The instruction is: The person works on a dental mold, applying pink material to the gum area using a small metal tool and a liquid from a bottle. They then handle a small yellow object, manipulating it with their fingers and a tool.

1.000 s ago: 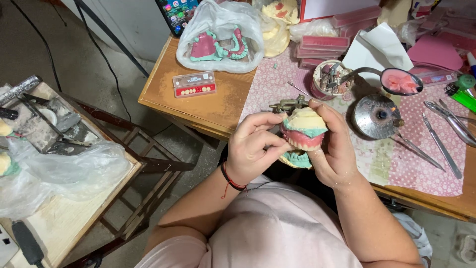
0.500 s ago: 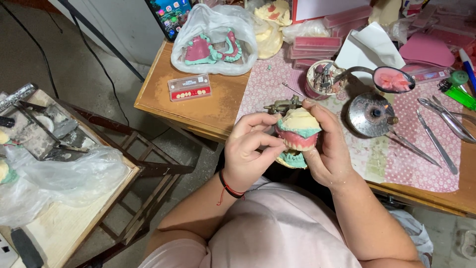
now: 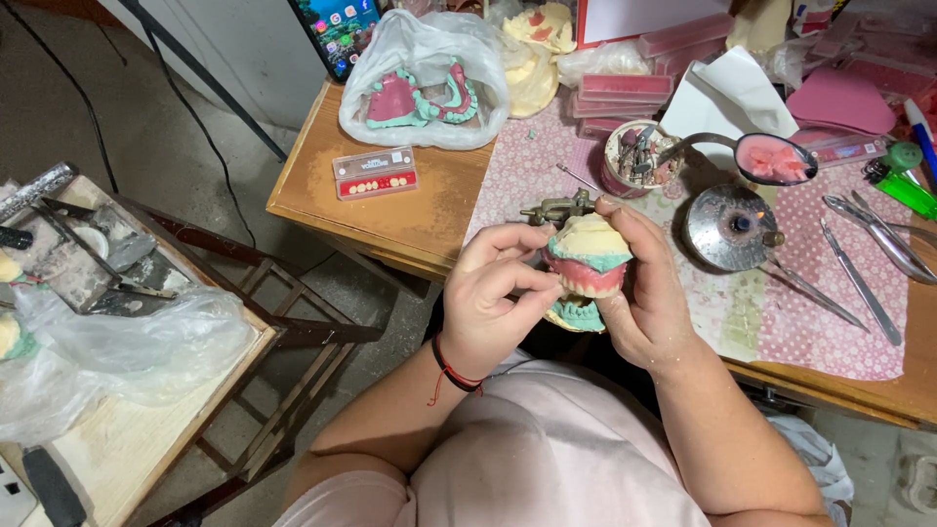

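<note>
A dental model (image 3: pixel 589 259) of cream plaster, green base and pink wax sits on a brass-coloured articulator (image 3: pixel 556 208), held up near the wooden table's front edge (image 3: pixel 390 249). My right hand (image 3: pixel 649 293) wraps the model from the right, fingers over its top. On the left, my left hand (image 3: pixel 496 298) presses thumb and fingertips against the pink wax. A lower green piece (image 3: pixel 576 314) shows under the model between both hands.
On the pink cloth (image 3: pixel 830 322) lie a round metal burner (image 3: pixel 730 226), a spoon of pink wax (image 3: pixel 773 158), metal tools (image 3: pixel 859 283) and a cup of burs (image 3: pixel 639 156). A tooth card box (image 3: pixel 375 173) and bagged models (image 3: pixel 420 93) sit left. A side table (image 3: pixel 117 429) stands at my left.
Both hands keep their hold on the model with only small finger shifts; my left fingertips have pinched closer onto the pink wax. The view has drifted slightly.
</note>
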